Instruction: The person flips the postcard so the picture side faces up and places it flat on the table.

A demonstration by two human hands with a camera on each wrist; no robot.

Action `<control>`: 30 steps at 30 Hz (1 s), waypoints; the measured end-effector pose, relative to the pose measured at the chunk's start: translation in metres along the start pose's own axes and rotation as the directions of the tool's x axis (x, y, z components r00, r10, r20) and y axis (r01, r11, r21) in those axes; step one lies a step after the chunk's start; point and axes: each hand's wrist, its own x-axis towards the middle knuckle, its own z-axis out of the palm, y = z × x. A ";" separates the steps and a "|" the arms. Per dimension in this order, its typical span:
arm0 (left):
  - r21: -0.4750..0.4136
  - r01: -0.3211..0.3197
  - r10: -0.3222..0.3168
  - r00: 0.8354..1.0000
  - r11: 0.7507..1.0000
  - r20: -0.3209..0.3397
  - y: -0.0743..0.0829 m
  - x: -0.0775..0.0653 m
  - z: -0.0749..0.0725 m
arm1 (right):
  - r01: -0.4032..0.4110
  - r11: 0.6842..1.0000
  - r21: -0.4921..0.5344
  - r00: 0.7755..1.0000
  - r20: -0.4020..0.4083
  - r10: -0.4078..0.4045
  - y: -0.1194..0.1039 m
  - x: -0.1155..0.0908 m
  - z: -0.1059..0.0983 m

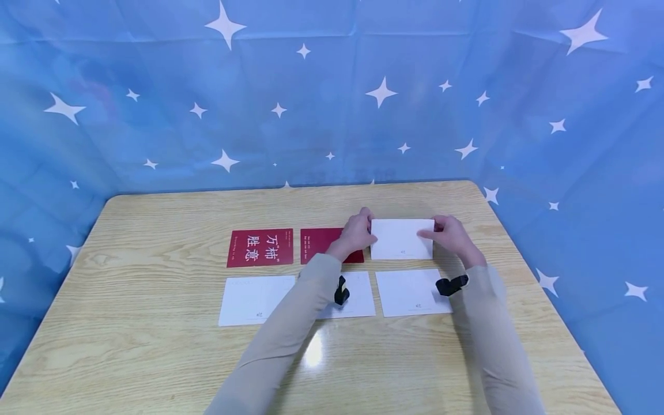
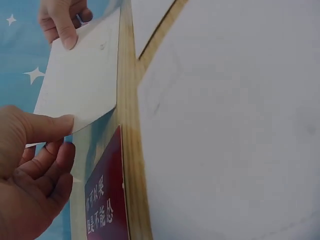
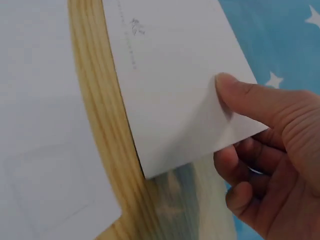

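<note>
We are holding a white card [image 1: 402, 238] above the desk [image 1: 155, 357], left hand [image 1: 357, 231] pinching one end, right hand [image 1: 450, 233] pinching the other, beside a red card [image 1: 321, 243].

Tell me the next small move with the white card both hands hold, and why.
Probably lower the card flat onto the table, in line with the two red cards. The left hand and right hand pinch its ends, it sits raised off the wood, and that row's right spot looks open.
</note>
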 end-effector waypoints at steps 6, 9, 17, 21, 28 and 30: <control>-0.150 -0.024 0.022 1.000 0.988 -0.015 -0.002 -0.002 0.002 | 0.106 0.990 0.095 0.994 -0.004 -0.106 0.001 -0.016 -0.005; -0.192 -0.029 0.025 0.999 0.981 -0.025 -0.002 -0.004 0.001 | 0.154 0.977 0.144 0.988 -0.018 -0.153 -0.011 -0.026 -0.009; -0.196 -0.088 0.080 0.996 0.977 -0.048 0.001 -0.006 -0.004 | 0.168 0.972 0.166 0.985 -0.073 -0.158 -0.028 -0.035 -0.015; -0.221 -0.089 0.077 0.995 0.971 -0.060 0.003 -0.007 -0.006 | 0.177 0.971 0.162 0.981 -0.109 -0.161 -0.029 -0.035 -0.016; -0.272 -0.117 0.099 0.992 0.955 -0.079 0.004 -0.010 -0.008 | 0.168 0.965 0.202 0.974 -0.182 -0.131 -0.020 -0.032 -0.015; -0.279 -0.124 0.109 0.992 0.952 -0.071 0.003 -0.010 -0.008 | 0.167 0.957 0.237 0.974 -0.188 -0.124 -0.012 -0.029 -0.013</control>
